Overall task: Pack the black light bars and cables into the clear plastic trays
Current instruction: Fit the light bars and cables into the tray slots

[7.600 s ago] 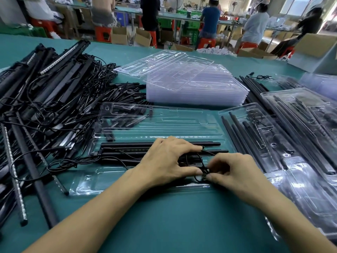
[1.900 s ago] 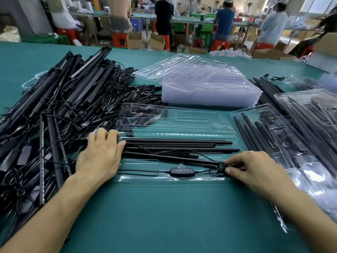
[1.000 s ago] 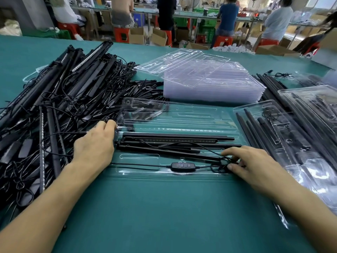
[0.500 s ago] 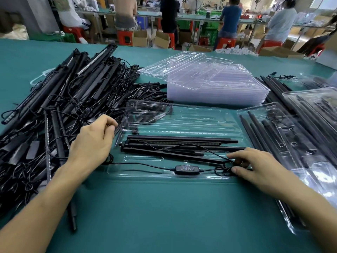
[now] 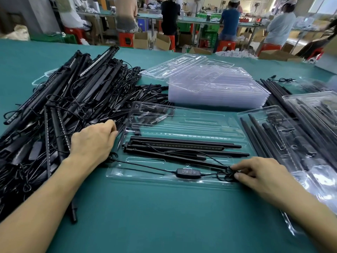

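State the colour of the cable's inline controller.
The inline controller is black; the head view shows it best.

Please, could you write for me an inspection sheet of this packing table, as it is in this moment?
Surface: green table, with stock on its left and right.
Job's things: open tray holds several light bars; loose bar pile on the left; empty tray stack behind; filled trays on the right.
Clutter: nothing seen.
Grips: left hand at the pile's edge, fingers curled, hold unclear; right hand pinches the cable bundle.
Cables: controller lies in the tray's front channel; its cable runs left.
Surroundings: workers at benches, cardboard boxes, red stools.
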The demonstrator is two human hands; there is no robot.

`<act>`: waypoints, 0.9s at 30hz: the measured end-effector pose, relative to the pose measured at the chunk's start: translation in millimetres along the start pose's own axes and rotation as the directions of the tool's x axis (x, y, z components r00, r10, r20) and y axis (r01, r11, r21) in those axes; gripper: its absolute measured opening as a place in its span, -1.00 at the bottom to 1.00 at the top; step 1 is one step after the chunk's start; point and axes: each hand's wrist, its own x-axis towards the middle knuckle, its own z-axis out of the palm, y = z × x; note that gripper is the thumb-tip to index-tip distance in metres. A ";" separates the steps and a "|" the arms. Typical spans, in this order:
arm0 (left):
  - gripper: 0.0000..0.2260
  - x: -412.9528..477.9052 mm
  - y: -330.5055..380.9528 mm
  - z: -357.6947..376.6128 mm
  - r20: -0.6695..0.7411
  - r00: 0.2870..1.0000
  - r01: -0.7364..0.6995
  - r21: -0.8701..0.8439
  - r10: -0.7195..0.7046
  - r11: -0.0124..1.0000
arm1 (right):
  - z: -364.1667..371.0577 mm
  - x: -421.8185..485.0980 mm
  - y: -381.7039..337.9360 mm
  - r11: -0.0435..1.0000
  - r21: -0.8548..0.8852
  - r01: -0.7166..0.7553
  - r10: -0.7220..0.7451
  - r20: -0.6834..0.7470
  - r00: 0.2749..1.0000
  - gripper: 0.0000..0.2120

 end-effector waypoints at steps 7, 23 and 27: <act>-0.84 2.7 -0.8 -7.2 -0.019 0.997 0.070 -0.093 -0.072 0.993 | 1.3 -5.8 0.6 0.991 0.136 0.017 -0.014 -0.022 1.000 -0.84; -0.91 -41.0 110.7 -7.5 0.097 0.885 -0.224 -0.770 0.456 0.598 | -5.4 -9.6 -0.9 0.935 0.347 0.067 -0.041 -0.084 0.996 -0.70; -0.90 -32.3 96.1 -4.2 0.164 0.968 0.069 -0.903 0.191 0.425 | -5.6 -9.4 -2.8 0.942 0.328 0.069 -0.043 -0.088 0.995 -0.72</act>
